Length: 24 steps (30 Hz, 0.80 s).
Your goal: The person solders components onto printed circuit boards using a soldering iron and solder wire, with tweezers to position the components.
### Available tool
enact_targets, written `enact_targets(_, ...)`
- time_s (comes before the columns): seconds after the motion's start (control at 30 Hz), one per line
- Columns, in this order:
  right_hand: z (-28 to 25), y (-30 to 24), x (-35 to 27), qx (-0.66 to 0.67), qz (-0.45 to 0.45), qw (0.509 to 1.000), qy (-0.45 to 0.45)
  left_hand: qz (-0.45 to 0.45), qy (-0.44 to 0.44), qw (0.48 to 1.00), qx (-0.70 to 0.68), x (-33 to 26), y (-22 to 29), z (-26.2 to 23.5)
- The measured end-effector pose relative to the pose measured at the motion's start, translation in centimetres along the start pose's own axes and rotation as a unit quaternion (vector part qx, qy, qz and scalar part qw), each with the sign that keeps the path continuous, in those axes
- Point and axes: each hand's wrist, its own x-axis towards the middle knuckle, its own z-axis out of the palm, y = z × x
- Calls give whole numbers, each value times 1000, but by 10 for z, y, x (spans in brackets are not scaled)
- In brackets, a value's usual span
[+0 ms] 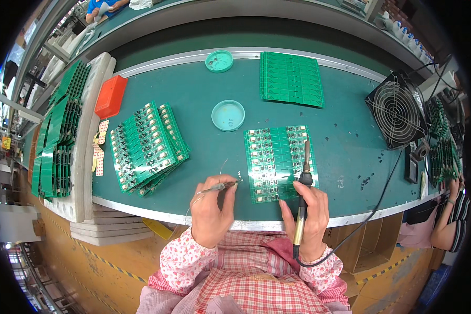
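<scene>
My right hand (311, 217) is closed around a soldering iron (301, 206), whose tip reaches over the upper right of a green circuit board panel (275, 170). I cannot tell whether the tip touches it. The panel lies flat before me with columns of pale and black components. My left hand (212, 212) pinches a slim grey tool with a thin wire (217, 187), left of the panel and above the mat. Its exact kind is unclear. Tiny white parts (239, 176) lie close to those fingertips.
Stacked populated panels (146, 146) stand on the left, beside a red bin (111, 97) and white foam holding boards (97, 99). Two round turquoise dishes (228, 115) sit farther back, near green panels (292, 78). A fan (397, 110) stands right; the iron's black cord (374, 209) crosses the mat.
</scene>
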Motion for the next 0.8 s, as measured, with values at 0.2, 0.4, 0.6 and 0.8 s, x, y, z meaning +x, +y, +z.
enact_targets(0.2, 0, 0, 0, 0, 0, 1000, 0, -27, 10, 999, -18, -3, 1, 0)
enact_targets(0.4, -1, -1, 0, 1, -3, 1000, 5, -27, 5, 1000, -11, -1, 0, 0)
enact_targets(0.6, -1, -1, 0, -3, 3, 1000, 3, -28, -1, 1000, -10, -1, 1, 0)
enact_targets(0.8, -1, 0, 0, 0, 0, 1000, 3, -18, 7, 1000, -12, -1, 1, 0)
